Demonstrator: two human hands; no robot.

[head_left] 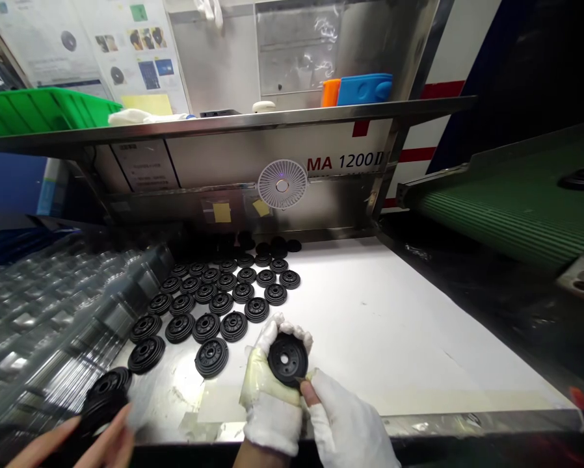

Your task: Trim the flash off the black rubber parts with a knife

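My left hand (272, 396), in a white glove with a yellowish palm, is wrapped round a black ribbed plastic disc (288, 359). The disc has a centre hole and its face is turned up towards me. My right hand (345, 416), gloved in white with the thumb tip bare, is closed at the disc's lower rim. A small thin tip shows at that thumb; I cannot make out what it belongs to. Left of my hands, several similar black discs (212, 357) lie in rough rows on the white table (370, 325).
A co-worker's bare hand (101, 435) holds black discs at the lower left, blurred. Stacked clear plastic trays (77, 312) line the left side. A shelf (253, 121) with a green bin (48, 109) and a small fan (282, 185) stand behind. A green conveyor (511, 195) runs at right.
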